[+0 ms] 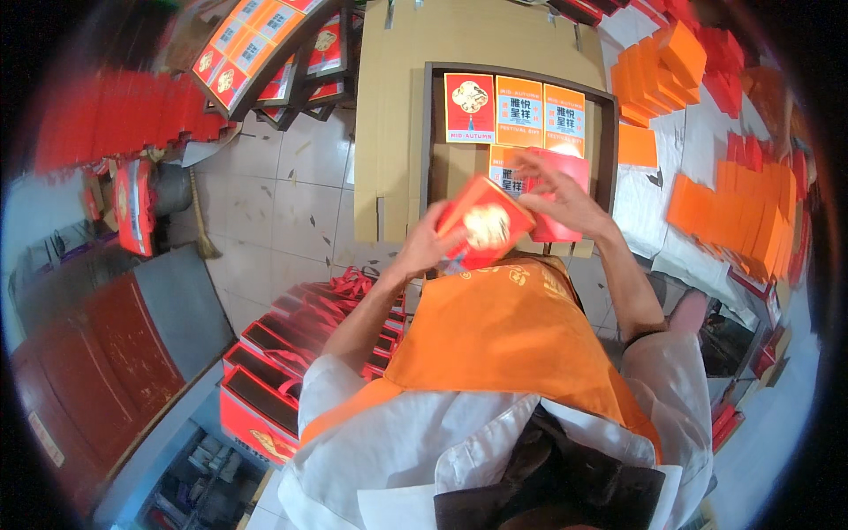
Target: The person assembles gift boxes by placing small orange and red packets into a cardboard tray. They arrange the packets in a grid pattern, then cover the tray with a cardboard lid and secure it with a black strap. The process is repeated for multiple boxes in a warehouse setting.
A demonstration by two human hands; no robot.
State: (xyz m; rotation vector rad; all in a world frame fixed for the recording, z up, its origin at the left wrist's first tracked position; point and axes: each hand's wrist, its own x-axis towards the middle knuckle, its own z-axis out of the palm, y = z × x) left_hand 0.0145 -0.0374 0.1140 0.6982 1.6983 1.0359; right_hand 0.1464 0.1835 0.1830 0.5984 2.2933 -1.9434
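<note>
My left hand is closed around the left side of a red gift box with a gold round picture, tilted above the tray's near edge. Close to that box's right corner is my right hand, its fingers stretched out and apart, slightly blurred. Beneath my right hand lies a plain red piece, partly covered. The dark-rimmed tray holds a red box at its far left, two orange boxes beside it, and another orange box partly hidden by my hands.
Cardboard lies under the tray. Filled trays are stacked at the far left. Red gift bags stand on the floor at left. Orange folded boxes line the right side. A broom leans at left.
</note>
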